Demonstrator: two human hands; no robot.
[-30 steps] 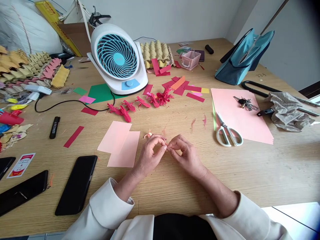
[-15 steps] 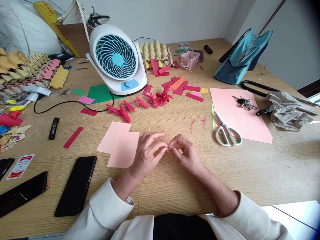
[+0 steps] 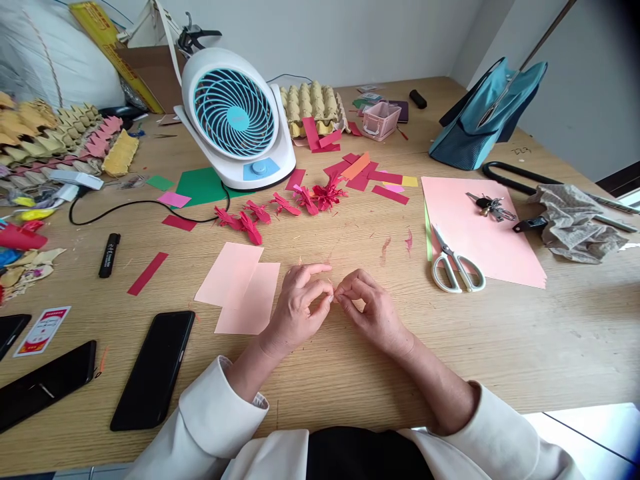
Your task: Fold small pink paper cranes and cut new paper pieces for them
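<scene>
My left hand (image 3: 301, 301) and my right hand (image 3: 374, 310) meet at the fingertips above the wooden table. Each hand pinches thumb against index finger, and whatever lies between the tips is too small to make out. Beside my left hand, two pale pink paper sheets (image 3: 227, 277) overlap on the tabletop. Beyond the hands runs a row of crimson folded paper pieces (image 3: 257, 212), ending in a fuller crimson paper cluster (image 3: 329, 195). White-handled scissors (image 3: 457, 263) lie to the right, partly on a large pink paper stack (image 3: 493, 233).
A white fan (image 3: 237, 120) stands at the back, its black cord (image 3: 130, 208) trailing left. Black phones (image 3: 153, 370) and a marker (image 3: 109, 255) lie at left. Crimson paper strips (image 3: 363, 175), an egg tray (image 3: 315, 107), keys (image 3: 493, 207) and a blue bag (image 3: 483, 123) sit further off.
My fingertips have drawn very slightly apart, the left ones shifting a little left. The view has moved a touch; the things on the table lie as before.
</scene>
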